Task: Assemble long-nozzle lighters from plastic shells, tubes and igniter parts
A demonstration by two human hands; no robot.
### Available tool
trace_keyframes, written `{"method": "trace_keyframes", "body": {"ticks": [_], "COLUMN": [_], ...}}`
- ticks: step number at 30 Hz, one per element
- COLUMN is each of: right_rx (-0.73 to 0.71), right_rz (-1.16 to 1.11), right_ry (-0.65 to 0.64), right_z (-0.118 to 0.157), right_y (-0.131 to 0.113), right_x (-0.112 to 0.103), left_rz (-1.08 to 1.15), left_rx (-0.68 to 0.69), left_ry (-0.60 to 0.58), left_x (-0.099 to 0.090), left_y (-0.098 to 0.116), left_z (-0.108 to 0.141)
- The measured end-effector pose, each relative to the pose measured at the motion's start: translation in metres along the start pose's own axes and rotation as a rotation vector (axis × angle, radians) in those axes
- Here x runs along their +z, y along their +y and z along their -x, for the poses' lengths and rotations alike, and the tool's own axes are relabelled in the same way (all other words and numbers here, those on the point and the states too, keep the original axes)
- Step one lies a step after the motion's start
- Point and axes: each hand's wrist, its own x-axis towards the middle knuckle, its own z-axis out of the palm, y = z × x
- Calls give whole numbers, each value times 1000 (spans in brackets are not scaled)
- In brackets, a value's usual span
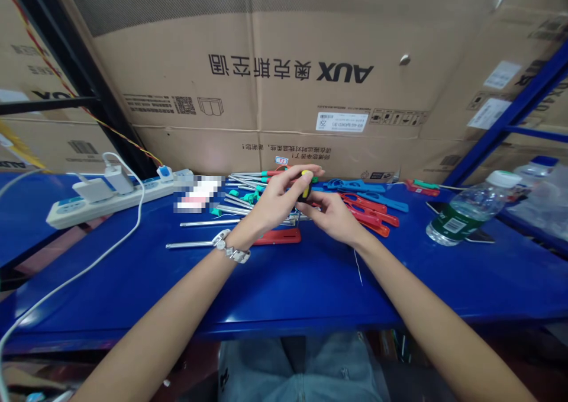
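My left hand [284,192] is closed around a short yellow-and-black handle [305,189], which looks like a stubby screwdriver; its lower end is hidden. Close against it, my right hand [331,212] has its fingers pinched together under the handle, and what they hold is covered. Below the hands lies a red plastic handle [281,236] with a long metal tube [189,245]. Another metal tube [208,223] lies just behind it. Several thin rods with green parts [248,196] are left of my hands. To the right are red handles [370,212] and blue handles [361,187].
A white power strip [119,195] with plugs and a white cable [139,206] lies at left. A water bottle [473,209] stands at right over a dark flat phone-like object [481,236]. A large cardboard box [275,112] walls off the back of the blue table [302,295].
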Motion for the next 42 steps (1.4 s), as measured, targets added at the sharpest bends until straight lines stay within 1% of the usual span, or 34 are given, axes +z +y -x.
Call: {"method": "trace_keyframes", "body": {"ticks": [4,5,6,7,9,12,13,14,15,16,19,20,21,22,23,24,25,26,28,29,30,31,32,36,37,38,39,40,42], "right_rx": [14,21,28,30,17,-3,-3,-1,-1,-2,12,18,19,18,14,7,2,1,16,41,54,57,49,14,14,11,3,-5,-2], "right_rz": [57,76,96,112,100,-7,-34,-41,-32,-16,27,34,42,55,70,77,72,58,-19,-45,-52,-46,-30,49,68,86,95,91,44], "right_ry": [200,245,278,294,257,68,11,-16,-18,2,107,144,183,222,253,263,244,198,31,-42,-71,-73,-46,166,216,255,270,254,133], "right_z": [-2,-3,-3,-3,-2,0,0,0,0,-1,-5,-6,-7,-7,-7,-7,-6,-5,-2,-2,-1,-2,-2,-6,-6,-6,-5,-4,-2], "right_y": [14,16,18,18,14,5,3,2,3,5,14,17,19,20,19,18,15,11,4,2,0,0,2,13,15,16,15,14,8], "right_x": [10,13,16,17,15,6,3,0,-1,-1,8,12,16,19,20,20,18,15,6,2,-2,-3,-3,11,15,17,19,18,13], "left_rz": [1,9,17,22,31,35,25,7,-18,-44,-73,-60,-38,-13,11,30,41,42,20,1,-21,-44,-67,-112,-105,-94,-77,-55,-13], "left_rx": [-9,-14,-19,-22,-17,2,9,16,24,29,38,39,38,36,35,34,38,46,65,69,65,56,47,47,51,54,54,52,45], "left_ry": [268,307,320,306,209,7,-30,-37,-12,40,268,330,364,368,340,288,222,153,43,13,3,13,51,315,359,371,350,298,144], "left_x": [12,13,14,13,9,-1,-2,-3,-2,0,10,13,15,16,16,15,12,10,4,3,2,3,4,12,13,13,12,10,4], "left_y": [-8,-10,-11,-11,-10,-8,-8,-8,-9,-10,-15,-16,-16,-16,-15,-14,-13,-11,-8,-7,-7,-7,-9,-15,-16,-16,-15,-14,-10], "left_z": [0,-1,-1,-1,-1,0,1,1,2,2,2,2,1,1,1,0,1,1,2,2,2,3,3,2,2,2,2,2,3]}}
